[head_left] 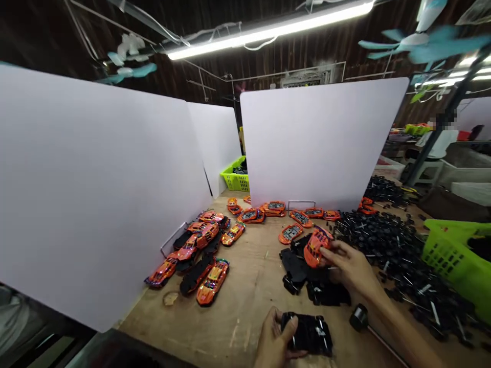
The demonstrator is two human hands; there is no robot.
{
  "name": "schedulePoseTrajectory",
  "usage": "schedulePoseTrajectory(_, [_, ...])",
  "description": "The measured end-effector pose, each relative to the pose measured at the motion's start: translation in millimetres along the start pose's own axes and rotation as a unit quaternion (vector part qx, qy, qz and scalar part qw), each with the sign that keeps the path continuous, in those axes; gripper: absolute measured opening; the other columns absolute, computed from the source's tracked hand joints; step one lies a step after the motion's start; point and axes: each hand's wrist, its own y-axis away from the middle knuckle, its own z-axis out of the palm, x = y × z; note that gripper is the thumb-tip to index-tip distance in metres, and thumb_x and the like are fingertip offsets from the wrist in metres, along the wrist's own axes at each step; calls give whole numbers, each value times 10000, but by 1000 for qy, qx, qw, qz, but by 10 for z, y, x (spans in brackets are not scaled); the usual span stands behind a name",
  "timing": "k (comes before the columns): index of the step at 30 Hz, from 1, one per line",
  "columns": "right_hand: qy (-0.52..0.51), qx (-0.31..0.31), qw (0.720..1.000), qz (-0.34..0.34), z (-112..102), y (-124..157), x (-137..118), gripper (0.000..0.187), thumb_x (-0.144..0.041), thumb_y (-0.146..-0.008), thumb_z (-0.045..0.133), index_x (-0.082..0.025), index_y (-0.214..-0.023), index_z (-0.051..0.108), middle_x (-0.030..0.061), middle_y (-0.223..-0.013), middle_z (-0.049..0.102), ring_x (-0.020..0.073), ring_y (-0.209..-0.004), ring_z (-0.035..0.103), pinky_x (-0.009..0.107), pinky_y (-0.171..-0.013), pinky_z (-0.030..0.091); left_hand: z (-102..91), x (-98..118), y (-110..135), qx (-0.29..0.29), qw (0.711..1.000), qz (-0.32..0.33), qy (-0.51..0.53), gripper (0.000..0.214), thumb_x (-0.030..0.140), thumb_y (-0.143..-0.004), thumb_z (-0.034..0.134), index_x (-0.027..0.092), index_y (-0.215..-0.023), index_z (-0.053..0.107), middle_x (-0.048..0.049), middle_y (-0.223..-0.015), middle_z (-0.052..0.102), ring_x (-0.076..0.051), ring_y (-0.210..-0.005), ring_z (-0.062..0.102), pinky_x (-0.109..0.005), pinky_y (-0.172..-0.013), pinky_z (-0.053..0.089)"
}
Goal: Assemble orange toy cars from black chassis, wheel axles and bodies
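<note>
A light, stiff plastic orange car body, best held by its sides, is pinched by the right hand. The left hand wraps its fingers round a black chassis, above the tabletop, near loose black wheels.

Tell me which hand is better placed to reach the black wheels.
Probably the right hand: it sits beside the pile of black wheels, though it holds an orange toy car body. The left hand is farther away, holding a black chassis.
</note>
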Motion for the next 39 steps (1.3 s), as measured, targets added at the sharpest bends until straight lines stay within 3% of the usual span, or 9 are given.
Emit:
schedulePoseTrajectory(4, [-105, 114, 969, 194, -84, 1141, 110, 469, -605, -742, 836, -223, -1007, 776, 83, -983, 821, 299, -842, 781, 382, -692, 646, 19, 184, 193, 41, 999, 30, -19, 715, 677, -504, 942, 214, -836, 511, 1, -828, 652, -234, -846, 703, -418, -718, 662])
schedulePoseTrajectory(10, [206, 126, 947, 213, -167, 1949, 25, 444, -713, -869, 652, -301, -786, 795, 43, -694, 760, 284, -641, 719, 353, -546, 537, -60, 471, 412, 65, 997, 37, -36, 625, 552, -564, 978, 193, -821, 535, 6, -866, 666, -187, -857, 710, -377, -782, 689])
schedulePoseTrajectory(14, [360, 41, 929, 74, -419, 1858, -113, 282, -535, -913, 711, -317, -1076, 785, 80, -1004, 796, 314, -931, 732, 395, -762, 572, -64, 525, 500, 44, 997, 25, -60, 589, 551, -597, 961, 192, -804, 543, 13, -822, 668, -192, -865, 708, -373, -790, 688])
schedulePoseTrajectory(17, [395, -117, 908, -77, -510, 1620, -135, 608, -386, -794, 858, -280, -1358, 655, 133, -1400, 667, 375, -1282, 591, 537, -1043, 476, -44, 534, 516, 22, 997, 18, -71, 601, 558, -585, 961, 202, -780, 518, 24, -784, 653, -198, -842, 702, -411, -786, 688])
schedulePoseTrajectory(20, [390, -227, 887, -99, -602, 1470, -163, 514, -289, -822, 841, -272, -1308, 674, 126, -1331, 700, 366, -1254, 597, 574, -1061, 443, 0, 489, 502, 0, 997, 12, -74, 612, 592, -589, 947, 207, -772, 508, 20, -779, 654, -209, -829, 709, -426, -762, 683])
schedulePoseTrajectory(24, [303, -182, 934, -54, -689, 1463, -249, 436, -392, -928, 747, -294, -1338, 633, 121, -1310, 695, 325, -1177, 653, 520, -1026, 515, 134, 334, 445, -22, 998, -7, -51, 571, 710, -696, 829, 200, -815, 603, -30, -816, 699, -233, -787, 726, -433, -746, 667])
schedulePoseTrajectory(27, [233, -181, 955, -45, -512, 1495, -267, 491, -416, -932, 749, -285, -1377, 588, 110, -1327, 690, 300, -1172, 678, 462, -1017, 559, 236, 235, 388, -28, 999, -32, -15, 607, 776, -771, 718, 198, -953, 684, -105, -952, 769, -295, -853, 757, -476, -761, 657])
schedulePoseTrajectory(33, [216, -207, 946, -122, 8, 1495, -152, 498, -322, -927, 764, -262, -1384, 573, 110, -1328, 688, 287, -1199, 667, 451, -1047, 559, 256, 236, 391, -71, 996, -43, -13, 648, 786, -836, 633, 177, -1054, 670, -128, -1018, 798, -311, -924, 775, -451, -774, 653])
schedulePoseTrajectory(39, [275, -224, 923, -148, 96, 1497, -1, 595, -288, -903, 762, -243, -1446, 524, 143, -1356, 659, 328, -1232, 641, 515, -1053, 551, 262, 239, 440, -69, 997, -17, -39, 566, 607, -690, 883, 227, -861, 500, -16, -869, 767, -242, -785, 768, -403, -749, 648])
